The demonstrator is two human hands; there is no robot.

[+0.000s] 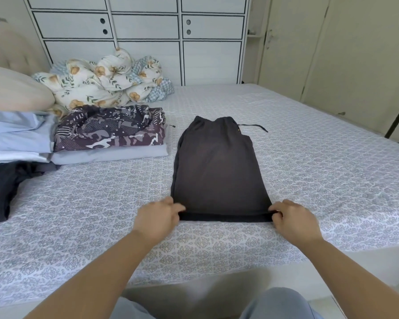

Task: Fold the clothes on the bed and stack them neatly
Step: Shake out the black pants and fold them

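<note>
Pinching near corners of dark trousers [217, 166] with left hand [158, 217] and right hand [294, 221]; camouflage stack [108, 130] done, black garment [2, 187] left unfolded

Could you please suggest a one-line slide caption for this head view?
Left hand and right hand pinch the near corners of dark trousers lying flat on the bed.

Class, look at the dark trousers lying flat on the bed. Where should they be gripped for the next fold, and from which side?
Probably the near hem of the dark trousers, one corner per grip, as the left hand and right hand pinch it now. They lie flat, waistband far, so coming from the near bed edge lets the hem lift toward the waistband.
</note>
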